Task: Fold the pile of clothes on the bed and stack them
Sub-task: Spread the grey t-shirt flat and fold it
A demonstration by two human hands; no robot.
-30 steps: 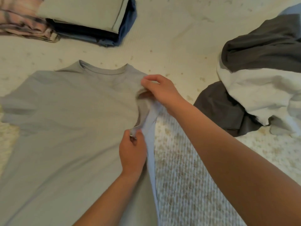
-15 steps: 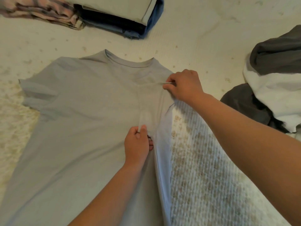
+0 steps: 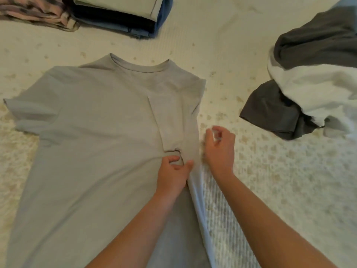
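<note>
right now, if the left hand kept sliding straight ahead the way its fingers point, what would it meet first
The left hand points up the light grey t-shirt, so it would first run along the folded-in sleeve flap, then probably reach the ribbed collar. Height above the cloth is unclear.

No lettering, label, brand, number or sign can be read anywhere. The grey shirt (image 3: 92, 144) at centre shows plain cloth (no print, and no tag legible at its collar), and the folded stack (image 3: 119, 14) at 11 o'clock and the loose pile (image 3: 313, 78) at 2 o'clock show only bare fabric.
</note>
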